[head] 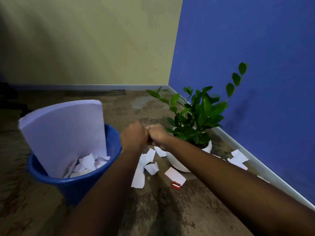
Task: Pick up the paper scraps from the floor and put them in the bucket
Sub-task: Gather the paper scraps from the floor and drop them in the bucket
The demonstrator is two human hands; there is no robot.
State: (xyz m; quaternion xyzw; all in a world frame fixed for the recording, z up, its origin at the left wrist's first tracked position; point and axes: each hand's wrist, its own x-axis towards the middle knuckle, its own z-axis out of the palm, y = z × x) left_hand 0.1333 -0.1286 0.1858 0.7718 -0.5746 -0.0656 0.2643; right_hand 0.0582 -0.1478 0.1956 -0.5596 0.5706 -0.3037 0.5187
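Both hands met in the middle of the frame, above the carpeted floor [170, 212]. The left hand [133, 136] and the right hand [157, 136] were each curled into a tight fist, knuckles touching. No paper showed in either fist, but the inner side of the fingers was hidden and blurred, so I could not tell if they held anything. Just left of the hands stood the blue bucket [76, 182], holding torn paper scraps [88, 164] and a thick stack of white sheets [64, 133] that leaned upright against its far wall. Below the hands, between the bucket and a white pot [179, 165], several loose paper scraps [141, 172] lay on the carpet. More scraps [238, 159] lay right of the pot, near the skirting board of the blue wall [255, 48]. A green leafy plant [199, 116] grew from the pot. A small red pencil sharpener [176, 185] sat beside one scrap at centre-low frame.
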